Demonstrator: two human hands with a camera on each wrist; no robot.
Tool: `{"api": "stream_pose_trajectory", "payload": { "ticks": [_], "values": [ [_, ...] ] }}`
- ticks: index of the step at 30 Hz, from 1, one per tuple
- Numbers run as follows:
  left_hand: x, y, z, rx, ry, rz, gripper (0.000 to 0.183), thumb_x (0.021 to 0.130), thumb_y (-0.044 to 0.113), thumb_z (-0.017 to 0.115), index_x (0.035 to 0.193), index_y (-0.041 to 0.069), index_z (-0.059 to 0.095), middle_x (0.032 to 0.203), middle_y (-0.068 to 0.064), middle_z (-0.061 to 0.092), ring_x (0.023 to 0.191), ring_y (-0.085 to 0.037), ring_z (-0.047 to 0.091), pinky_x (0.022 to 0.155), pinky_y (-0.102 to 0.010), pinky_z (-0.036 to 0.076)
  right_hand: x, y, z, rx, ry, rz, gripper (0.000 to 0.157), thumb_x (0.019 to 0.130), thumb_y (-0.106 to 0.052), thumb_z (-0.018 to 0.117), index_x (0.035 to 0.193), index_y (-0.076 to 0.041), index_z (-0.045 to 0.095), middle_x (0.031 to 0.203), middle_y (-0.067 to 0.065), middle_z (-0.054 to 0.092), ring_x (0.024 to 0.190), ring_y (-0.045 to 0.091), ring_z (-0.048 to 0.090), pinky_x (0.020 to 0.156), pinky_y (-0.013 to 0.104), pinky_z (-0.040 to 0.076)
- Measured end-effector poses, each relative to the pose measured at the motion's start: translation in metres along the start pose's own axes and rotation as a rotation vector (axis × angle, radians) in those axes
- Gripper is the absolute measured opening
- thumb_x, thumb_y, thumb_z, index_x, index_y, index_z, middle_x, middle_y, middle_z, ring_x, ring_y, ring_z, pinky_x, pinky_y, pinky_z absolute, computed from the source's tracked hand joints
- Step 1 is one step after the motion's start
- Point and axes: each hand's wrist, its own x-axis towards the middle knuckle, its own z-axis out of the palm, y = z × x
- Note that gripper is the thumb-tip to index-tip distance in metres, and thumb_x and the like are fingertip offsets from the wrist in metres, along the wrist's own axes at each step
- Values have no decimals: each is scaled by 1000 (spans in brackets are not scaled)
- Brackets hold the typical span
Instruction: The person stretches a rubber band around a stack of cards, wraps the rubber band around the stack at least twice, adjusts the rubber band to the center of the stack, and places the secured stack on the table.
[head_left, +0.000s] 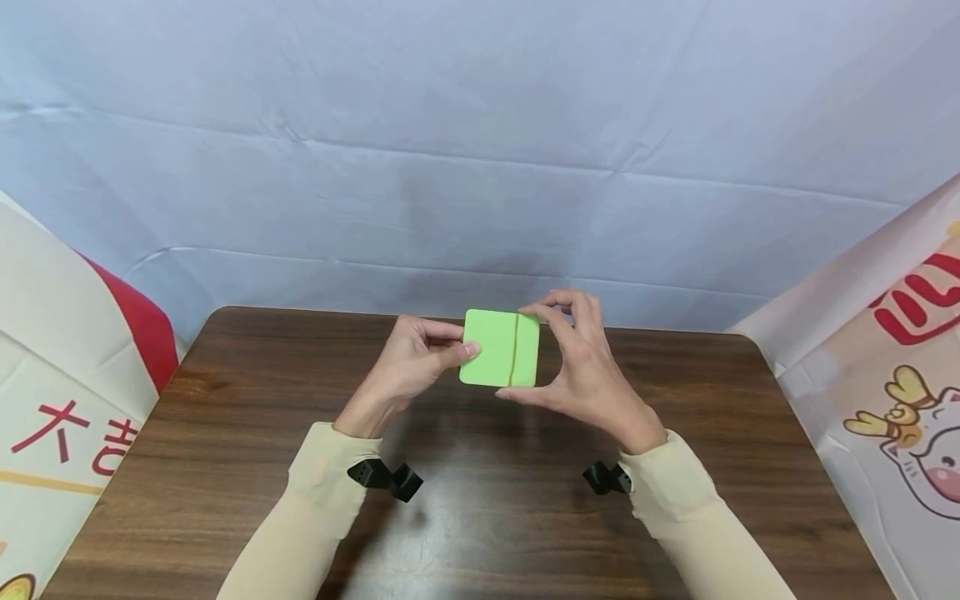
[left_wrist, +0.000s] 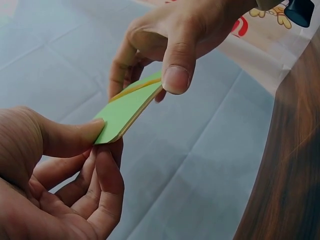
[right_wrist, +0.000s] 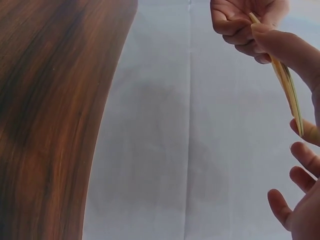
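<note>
A thin, light green square card stack (head_left: 487,346) with rounded corners is held up over the far edge of the table. Layers show along its edge in the left wrist view. A yellowish rubber band (head_left: 514,350) runs round it, nearer its right side. My left hand (head_left: 405,367) pinches the left side, thumb on the front face and fingers behind. My right hand (head_left: 588,367) spans the right side, forefinger at the top edge and thumb at the bottom edge, close to where the band passes over. The right hand's other fingers stand away from the stack.
A dark brown wooden table (head_left: 487,517) lies beneath the hands. Pale cloth (head_left: 450,167) hangs behind it, with printed sheets at the left (head_left: 67,400) and right (head_left: 900,400). Black wrist mounts (head_left: 386,477) sit on both cream sleeves (head_left: 311,508).
</note>
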Motion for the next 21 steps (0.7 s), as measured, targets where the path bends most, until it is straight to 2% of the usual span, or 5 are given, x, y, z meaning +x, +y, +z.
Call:
{"api": "stream_pose_trajectory", "payload": {
  "ticks": [8,14,21],
  "values": [
    [-1,1,1,-4,-23,14,18,88,-7,73,105,-13,74,96,-22,75,76,-15,73,71,-32,58,2,-2,-1,94,-16,-16,91,57,-30,102,135,-13,59,132,13,39,130,34,27,97,51,38],
    [0,2,2,18,-40,37,19,88,-6,73,106,-12,75,96,-22,75,75,-16,73,68,-27,57,3,-4,0,106,-42,-35,90,59,-28,101,137,-14,59,133,13,38,126,35,30,97,49,37],
    [-1,4,1,18,-34,20,19,88,-5,74,106,-10,75,98,-22,75,77,-17,74,71,-31,58,1,-2,-4,78,-75,-28,97,60,-31,101,144,-16,54,137,12,37,132,33,26,103,51,34]
  ]
}}
